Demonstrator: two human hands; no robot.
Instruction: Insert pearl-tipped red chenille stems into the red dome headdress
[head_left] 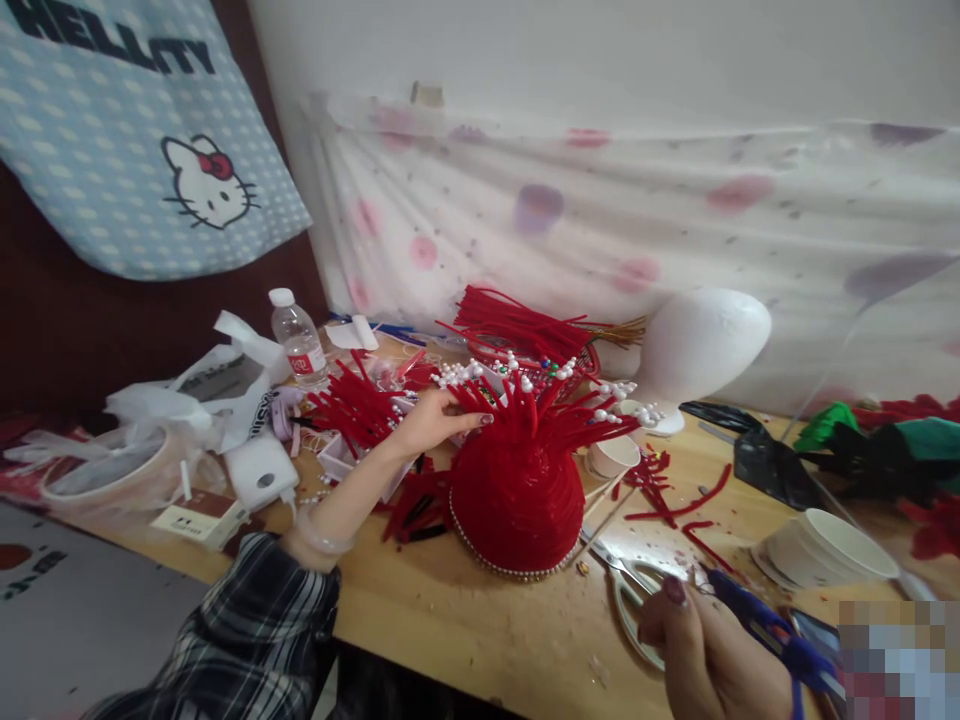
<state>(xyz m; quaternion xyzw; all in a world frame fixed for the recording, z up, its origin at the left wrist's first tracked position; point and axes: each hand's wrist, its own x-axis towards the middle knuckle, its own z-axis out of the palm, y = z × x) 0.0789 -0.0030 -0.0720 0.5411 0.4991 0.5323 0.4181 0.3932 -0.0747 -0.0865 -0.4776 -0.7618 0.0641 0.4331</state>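
A red dome-shaped piece, edged with a row of small beads, sits on the wooden table, with red fuzzy stems and white bead sprays spreading from its top. At the upper left of this piece, my left hand has its thumb and fingers closed around red stems. Lower right, my right hand is closed with the fingers pressed together; anything inside it is too small or hidden to name. Beside it are a blue glue gun and scissors.
Behind stand a white foam head and a bundle of red stems. Paper cups and red scraps lie to the right. A water bottle, white box and plastic bags are on the left.
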